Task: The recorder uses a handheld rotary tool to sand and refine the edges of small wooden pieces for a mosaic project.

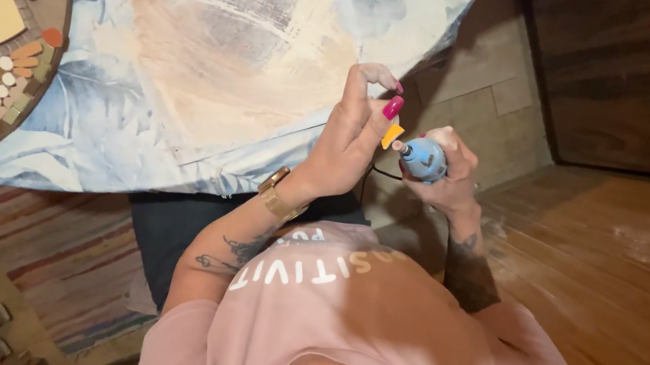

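Here the left hand (351, 140) pinches an orange tile piece (391, 135) against the blue rotary tool (423, 159) gripped by the right hand (447, 178).

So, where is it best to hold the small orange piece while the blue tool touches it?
Pinch the orange piece by its upper end, coming from above and the left, as the left hand does. The blue rotary tool in the right hand meets its lower right edge, which must stay free.

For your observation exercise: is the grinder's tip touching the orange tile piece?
Touching. The head view shows the tip of the blue grinder meeting the orange tile piece pinched in the left hand, no gap.
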